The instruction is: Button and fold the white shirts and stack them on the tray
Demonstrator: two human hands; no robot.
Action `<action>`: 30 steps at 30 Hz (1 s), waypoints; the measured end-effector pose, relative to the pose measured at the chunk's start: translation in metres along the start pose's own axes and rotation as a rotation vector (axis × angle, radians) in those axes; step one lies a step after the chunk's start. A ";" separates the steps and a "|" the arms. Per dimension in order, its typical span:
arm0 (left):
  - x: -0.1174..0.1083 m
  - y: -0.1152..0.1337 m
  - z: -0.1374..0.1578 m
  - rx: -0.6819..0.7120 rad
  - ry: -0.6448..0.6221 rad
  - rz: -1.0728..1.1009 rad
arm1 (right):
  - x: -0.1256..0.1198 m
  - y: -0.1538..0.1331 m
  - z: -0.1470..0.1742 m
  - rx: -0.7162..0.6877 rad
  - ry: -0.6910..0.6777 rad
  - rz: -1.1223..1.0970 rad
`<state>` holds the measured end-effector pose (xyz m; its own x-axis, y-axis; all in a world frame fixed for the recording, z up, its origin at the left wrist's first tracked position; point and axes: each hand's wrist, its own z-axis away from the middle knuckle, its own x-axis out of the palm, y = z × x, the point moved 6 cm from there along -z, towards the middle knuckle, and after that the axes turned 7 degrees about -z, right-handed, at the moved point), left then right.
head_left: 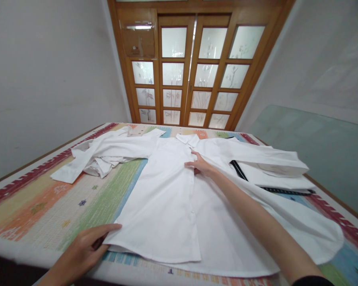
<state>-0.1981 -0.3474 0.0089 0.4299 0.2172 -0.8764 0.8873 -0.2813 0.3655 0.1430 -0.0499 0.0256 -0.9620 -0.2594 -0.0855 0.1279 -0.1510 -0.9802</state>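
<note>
A white long-sleeved shirt (pixel 164 198) lies spread on the table, its collar (pixel 187 140) pointing away from me. One front panel is laid flat on the left, while the other opens out to the right. My left hand (pixel 88 244) pinches the shirt's lower left hem corner between thumb and fingers. Near the chest, my right hand (pixel 198 165) grips the edge of the left front panel, with some fingertips hidden by the cloth. The right sleeve (pixel 268 157) stretches over other folded cloth.
A crumpled white garment (pixel 103 165) lies at the left, partly against the shirt's left sleeve. Folded white cloth with a black dotted edge (pixel 286 190) lies at the right. A striped, colourful tablecloth (pixel 107 198) covers the table. Wooden glass-paned doors (pixel 193 71) stand beyond.
</note>
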 end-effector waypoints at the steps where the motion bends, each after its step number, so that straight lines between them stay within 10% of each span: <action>1: 0.001 0.000 0.000 -0.018 -0.020 0.008 | 0.002 0.000 0.010 0.005 -0.054 -0.005; 19: -0.002 0.021 -0.026 -0.100 -0.413 -0.155 | 0.035 0.022 0.148 0.283 -0.789 0.067; 30: -0.008 0.025 -0.025 -0.138 -0.561 -0.159 | 0.029 0.026 0.198 0.086 -0.723 0.575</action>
<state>-0.1755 -0.3327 0.0326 0.1695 -0.2906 -0.9417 0.9631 -0.1537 0.2208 0.1660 -0.2507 0.0334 -0.3641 -0.8438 -0.3943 0.5840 0.1230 -0.8024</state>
